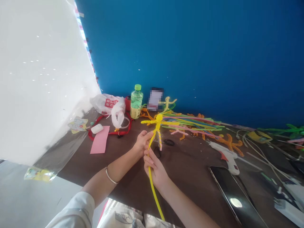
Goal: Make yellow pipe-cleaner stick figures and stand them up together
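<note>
Yellow pipe-cleaner figure [156, 126] is hanging above the brown tabletop [187, 180], and you are holding it up between both hands. Your left hand [142, 142] is closing on its body, with the fingertips [150, 134] pressing in from the side, while your right hand [154, 166] is gripping a long yellow pipe cleaner [155, 198] that is running up to the figure. Just beyond, a loose bundle of coloured pipe cleaners [190, 125] is spreading across the table. To your right, an orange pipe-cleaner figure [230, 144] is lying beside a white hot glue gun [225, 157], near a black smartphone [237, 196]. To your left, a pink paper strip [99, 139] is lying near a white plastic bag [106, 104], and a green-capped bottle [136, 101] is standing against the blue wall [190, 57].
</note>
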Demonstrator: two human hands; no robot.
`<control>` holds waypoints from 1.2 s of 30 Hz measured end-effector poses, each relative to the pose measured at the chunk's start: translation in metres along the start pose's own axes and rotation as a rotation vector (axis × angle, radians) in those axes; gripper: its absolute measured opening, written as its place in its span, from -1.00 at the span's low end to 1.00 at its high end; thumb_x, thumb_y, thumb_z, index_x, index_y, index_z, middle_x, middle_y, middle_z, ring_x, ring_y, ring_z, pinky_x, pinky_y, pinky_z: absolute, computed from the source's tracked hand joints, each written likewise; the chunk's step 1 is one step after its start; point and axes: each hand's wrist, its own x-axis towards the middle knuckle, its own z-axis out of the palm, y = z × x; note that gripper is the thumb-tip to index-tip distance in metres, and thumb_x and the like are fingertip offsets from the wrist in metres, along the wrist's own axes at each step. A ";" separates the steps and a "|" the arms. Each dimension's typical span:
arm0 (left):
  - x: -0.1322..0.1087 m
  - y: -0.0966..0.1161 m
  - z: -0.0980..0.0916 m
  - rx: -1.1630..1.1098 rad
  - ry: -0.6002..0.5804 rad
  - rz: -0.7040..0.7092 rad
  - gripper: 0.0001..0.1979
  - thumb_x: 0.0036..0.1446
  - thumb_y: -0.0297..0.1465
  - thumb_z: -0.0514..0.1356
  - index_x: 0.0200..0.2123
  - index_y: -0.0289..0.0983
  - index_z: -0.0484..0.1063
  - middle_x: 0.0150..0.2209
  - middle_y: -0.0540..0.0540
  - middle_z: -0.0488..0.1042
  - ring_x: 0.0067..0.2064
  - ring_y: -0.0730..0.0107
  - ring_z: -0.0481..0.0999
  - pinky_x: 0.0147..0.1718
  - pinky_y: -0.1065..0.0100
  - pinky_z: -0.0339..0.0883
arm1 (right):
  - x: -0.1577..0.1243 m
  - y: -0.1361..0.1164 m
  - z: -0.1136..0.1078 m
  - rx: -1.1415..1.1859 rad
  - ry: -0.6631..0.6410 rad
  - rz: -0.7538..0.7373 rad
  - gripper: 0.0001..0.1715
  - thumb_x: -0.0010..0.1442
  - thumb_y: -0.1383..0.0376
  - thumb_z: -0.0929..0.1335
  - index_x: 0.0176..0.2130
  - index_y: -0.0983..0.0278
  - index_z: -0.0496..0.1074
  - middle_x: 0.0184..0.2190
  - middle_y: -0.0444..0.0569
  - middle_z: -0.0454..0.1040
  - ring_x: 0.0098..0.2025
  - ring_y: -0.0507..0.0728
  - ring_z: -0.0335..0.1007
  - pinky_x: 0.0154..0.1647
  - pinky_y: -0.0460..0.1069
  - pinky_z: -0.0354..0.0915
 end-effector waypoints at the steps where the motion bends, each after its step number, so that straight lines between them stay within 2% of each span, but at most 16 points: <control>1: 0.000 0.001 0.000 0.024 -0.003 0.030 -0.55 -0.26 -0.34 0.34 -0.51 -0.22 0.03 -0.69 0.16 0.27 -0.73 0.63 0.24 -0.77 0.56 0.07 | 0.000 0.000 0.002 -0.079 0.027 -0.036 -0.91 0.04 0.29 0.35 -0.40 0.29 0.36 -0.54 -0.21 0.25 -0.71 -0.19 -0.11 -0.79 -0.28 -0.03; 4: 0.004 0.005 0.000 0.074 -0.015 0.194 -0.53 -0.29 -0.38 0.34 -0.52 -0.22 0.01 -0.60 0.08 0.40 -0.60 0.55 0.39 -0.61 0.52 0.23 | 0.000 -0.014 0.003 -0.507 0.153 -0.225 -0.79 0.05 0.19 0.33 -0.40 0.31 0.37 -0.61 -0.20 0.23 -0.69 -0.14 -0.03 -0.74 -0.20 -0.04; 7: 0.006 0.010 0.001 0.173 0.031 0.366 -0.52 -0.30 -0.43 0.33 -0.54 -0.23 -0.02 -0.47 -0.04 0.49 -0.40 0.43 0.50 -0.41 0.44 0.31 | -0.004 -0.044 0.000 -1.194 0.238 -0.427 -0.76 0.08 0.18 0.29 -0.35 0.31 0.39 -0.61 -0.15 0.28 -0.61 -0.03 0.16 -0.63 -0.13 0.05; 9: 0.006 0.012 0.001 0.275 0.061 0.418 -0.53 -0.26 -0.42 0.31 -0.54 -0.23 -0.04 -0.47 -0.07 0.50 -0.40 0.38 0.50 -0.40 0.40 0.31 | -0.009 -0.065 0.000 -1.700 0.246 -0.567 -0.78 0.13 0.25 0.23 -0.37 0.30 0.41 -0.53 -0.07 0.38 -0.49 0.04 0.27 -0.50 -0.09 0.10; 12: 0.002 0.011 0.002 0.467 0.057 0.490 -0.56 -0.21 -0.40 0.27 -0.56 -0.22 -0.06 -0.50 -0.05 0.49 -0.40 0.31 0.51 -0.42 0.36 0.30 | -0.017 -0.087 0.008 -2.369 0.313 -0.735 -0.74 0.12 0.41 0.17 -0.37 0.30 0.42 -0.49 -0.03 0.40 -0.48 0.05 0.28 -0.54 -0.08 0.00; 14: -0.001 0.010 0.002 0.637 0.032 0.566 -0.60 -0.15 -0.41 0.23 -0.57 -0.22 -0.06 -0.48 -0.05 0.50 -0.34 0.28 0.52 -0.38 0.34 0.30 | -0.022 -0.094 0.018 -2.663 0.298 -0.815 -0.73 0.06 0.49 0.18 -0.38 0.32 0.42 -0.52 -0.02 0.39 -0.50 0.05 0.26 -0.57 -0.07 -0.07; 16: -0.004 0.009 0.001 0.828 -0.007 0.643 -0.65 -0.10 -0.43 0.18 -0.58 -0.22 -0.05 -0.45 -0.04 0.52 -0.30 0.30 0.51 -0.34 0.34 0.28 | -0.024 -0.098 0.030 -2.821 0.239 -0.839 -0.73 0.00 0.54 0.18 -0.41 0.35 0.41 -0.52 0.02 0.40 -0.48 0.07 0.27 -0.58 -0.07 -0.09; 18: -0.006 0.009 -0.001 0.987 -0.055 0.701 -0.70 -0.06 -0.46 0.13 -0.57 -0.21 -0.04 -0.42 -0.02 0.53 -0.33 0.34 0.50 -0.34 0.35 0.26 | -0.024 -0.102 0.042 -2.877 0.231 -0.777 -0.74 -0.02 0.55 0.19 -0.46 0.35 0.42 -0.51 0.05 0.42 -0.46 0.09 0.29 -0.58 -0.07 -0.10; 21: -0.006 0.008 -0.004 1.123 -0.152 0.780 -0.73 -0.02 -0.46 0.09 -0.58 -0.20 -0.02 -0.41 -0.02 0.53 -0.36 0.38 0.48 -0.38 0.38 0.24 | -0.019 -0.115 0.061 -2.856 0.299 -0.573 -0.74 -0.02 0.52 0.21 -0.50 0.32 0.44 -0.50 0.06 0.45 -0.45 0.10 0.32 -0.58 -0.08 -0.10; 24: -0.004 0.006 -0.007 1.160 -0.235 0.820 -0.72 0.01 -0.44 0.08 -0.61 -0.21 -0.01 -0.44 -0.06 0.50 -0.34 0.37 0.46 -0.39 0.39 0.22 | -0.011 -0.135 0.077 -2.766 0.332 -0.324 -0.77 -0.01 0.42 0.24 -0.50 0.28 0.47 -0.51 0.03 0.47 -0.49 0.10 0.32 -0.57 -0.08 -0.06; 26: -0.004 0.006 -0.007 1.140 -0.279 0.797 -0.70 0.01 -0.43 0.09 -0.62 -0.21 -0.02 -0.44 -0.07 0.49 -0.31 0.36 0.47 -0.38 0.39 0.22 | -0.004 -0.152 0.082 -2.686 0.291 -0.215 -0.80 -0.02 0.35 0.26 -0.49 0.25 0.49 -0.50 0.01 0.48 -0.50 0.10 0.33 -0.57 -0.08 -0.04; 29: -0.007 0.007 -0.003 1.043 -0.357 0.692 -0.67 0.00 -0.43 0.11 -0.61 -0.22 -0.06 -0.40 -0.07 0.52 -0.29 0.36 0.48 -0.39 0.39 0.21 | 0.009 -0.178 0.079 -2.560 0.145 -0.032 -0.79 -0.04 0.25 0.29 -0.51 0.24 0.50 -0.58 -0.03 0.45 -0.59 0.05 0.28 -0.60 -0.08 -0.01; 32: -0.009 0.009 0.002 0.832 -0.418 0.512 -0.60 -0.05 -0.42 0.17 -0.59 -0.22 -0.11 -0.41 -0.10 0.52 -0.33 0.34 0.50 -0.42 0.39 0.22 | 0.020 -0.198 0.063 -2.402 0.047 0.083 -0.76 -0.08 0.15 0.33 -0.51 0.24 0.51 -0.60 -0.04 0.45 -0.60 0.05 0.27 -0.61 -0.08 0.02; 36: -0.007 0.009 0.004 0.560 -0.455 0.263 -0.50 -0.21 -0.40 0.29 -0.59 -0.23 -0.11 -0.43 -0.12 0.51 -0.41 0.37 0.48 -0.48 0.42 0.22 | 0.025 -0.211 0.035 -2.147 -0.098 0.093 -0.63 -0.14 0.01 0.36 -0.51 0.25 0.52 -0.54 0.00 0.48 -0.46 0.13 0.35 -0.50 -0.06 0.16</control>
